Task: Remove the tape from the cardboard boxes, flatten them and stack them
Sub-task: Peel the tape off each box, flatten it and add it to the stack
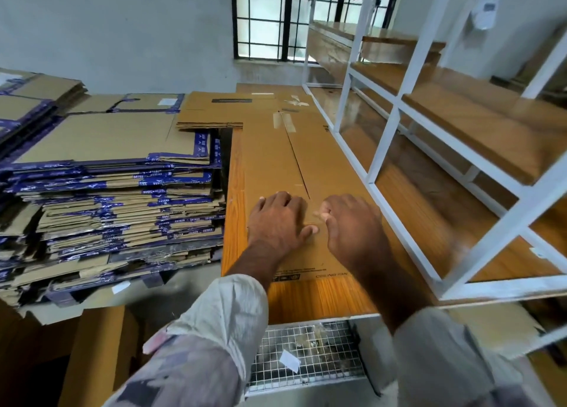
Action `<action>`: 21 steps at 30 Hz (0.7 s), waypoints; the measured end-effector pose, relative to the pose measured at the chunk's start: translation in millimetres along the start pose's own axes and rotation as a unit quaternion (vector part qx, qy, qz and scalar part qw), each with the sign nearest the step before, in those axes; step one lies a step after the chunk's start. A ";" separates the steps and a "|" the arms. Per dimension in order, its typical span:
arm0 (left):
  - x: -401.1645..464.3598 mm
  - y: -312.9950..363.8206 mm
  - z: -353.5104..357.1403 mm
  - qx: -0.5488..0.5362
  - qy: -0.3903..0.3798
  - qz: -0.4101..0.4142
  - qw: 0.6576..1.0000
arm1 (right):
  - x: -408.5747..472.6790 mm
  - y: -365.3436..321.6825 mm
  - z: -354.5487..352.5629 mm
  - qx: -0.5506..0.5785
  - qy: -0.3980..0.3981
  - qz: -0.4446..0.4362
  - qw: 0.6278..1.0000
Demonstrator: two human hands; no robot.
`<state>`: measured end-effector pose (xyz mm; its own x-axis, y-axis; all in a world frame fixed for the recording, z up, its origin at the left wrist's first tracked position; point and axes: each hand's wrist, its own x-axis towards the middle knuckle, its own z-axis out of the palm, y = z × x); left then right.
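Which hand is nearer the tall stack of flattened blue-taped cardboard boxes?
Left. The left hand presses flat on the long brown cardboard box, on the stack's side; the right hand pinches tape beyond it, farther away.

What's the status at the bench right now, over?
Left hand pressing flat on the long cardboard box. Right hand pinching tape at its near seam. More tape on the far end. Nothing in the way.

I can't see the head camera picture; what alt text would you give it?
Two bare hands work on a long cardboard box lying on a wooden table: the left hand presses flat while the right hand pinches something pale at the seam, probably tape. A tall stack of flattened boxes stands to the left, white shelves to the right.
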<state>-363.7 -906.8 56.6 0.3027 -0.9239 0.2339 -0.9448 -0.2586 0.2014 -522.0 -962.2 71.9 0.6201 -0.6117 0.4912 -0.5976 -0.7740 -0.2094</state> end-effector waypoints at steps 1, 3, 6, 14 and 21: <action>-1.6 1.9 0.1 0.001 0.000 0.007 1.000 | -13.2 -2.3 -2.0 -0.004 0.019 -0.001 1.000; -4.2 4.6 1.4 0.012 -0.006 0.022 1.000 | -36.6 -6.3 -1.0 -0.010 0.049 0.000 0.999; -4.9 5.6 3.3 0.034 -0.019 0.028 0.999 | -66.7 -17.6 5.6 -0.022 0.037 0.018 0.999; -6.3 5.9 5.5 0.058 -0.029 0.032 0.997 | -102.8 -16.6 20.2 -0.043 0.122 0.014 0.991; -3.6 -17.4 -3.9 0.004 -0.073 0.055 0.996 | -125.7 -17.3 33.3 -0.025 0.128 0.051 0.990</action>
<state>-347.8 -897.9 55.9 0.1773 -0.9776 0.1136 -0.9722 -0.1561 0.1744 -572.6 -877.3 -14.5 0.4102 -0.6200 0.6689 -0.6793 -0.6970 -0.2295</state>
